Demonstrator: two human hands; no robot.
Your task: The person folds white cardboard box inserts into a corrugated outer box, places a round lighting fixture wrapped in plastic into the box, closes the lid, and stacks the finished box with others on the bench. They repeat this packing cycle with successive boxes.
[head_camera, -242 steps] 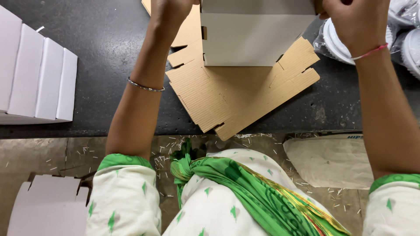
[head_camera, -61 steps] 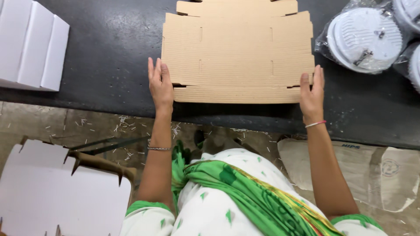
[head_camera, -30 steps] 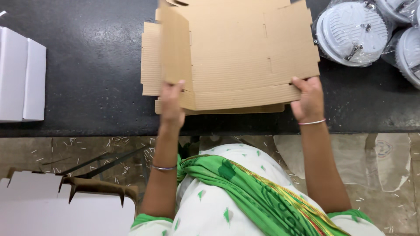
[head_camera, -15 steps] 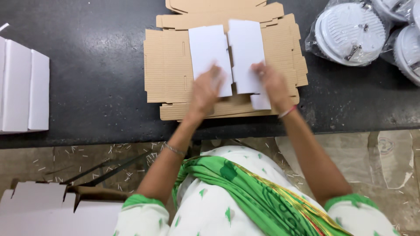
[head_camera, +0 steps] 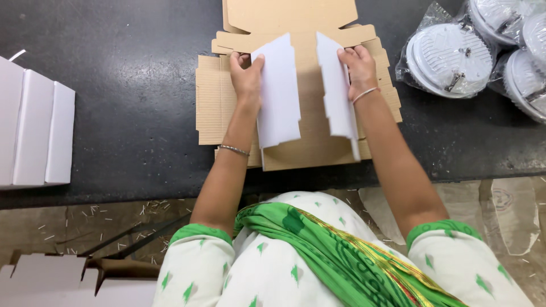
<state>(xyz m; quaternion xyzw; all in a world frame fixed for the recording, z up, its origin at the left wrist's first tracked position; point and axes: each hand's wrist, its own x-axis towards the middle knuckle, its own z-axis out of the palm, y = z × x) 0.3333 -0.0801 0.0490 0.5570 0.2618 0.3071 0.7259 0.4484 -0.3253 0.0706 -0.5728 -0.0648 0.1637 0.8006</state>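
Dark and slightly speckled, the worktop (head_camera: 114,85) runs across the upper part of the view, and below its edge you see a floor with small scraps on it. On the worktop, right in front of you, lies a flat brown cardboard blank (head_camera: 307,108) with its notched flaps spread out. Its near edge reaches almost to the edge of the worktop.

Your left hand (head_camera: 246,77) is closed on the left white side panel (head_camera: 278,94) of this blank, with the thumb on the white face and the fingers behind it. The panel stands up from the brown sheet and leans a little. Your right hand (head_camera: 357,68) grips the right white side panel (head_camera: 338,91) in the same manner, at its far upper end. This panel is also raised, and you see it nearly edge-on. Between the two panels the brown middle of the blank is bare.

At the far left of the worktop, well apart from your hands, stand white folded boxes (head_camera: 34,136) side by side. At the far right lie round white lamp fittings in clear plastic bags (head_camera: 449,59), near the blank but not touching it. More white cardboard pieces (head_camera: 51,278) lie low at the bottom left, below the worktop.
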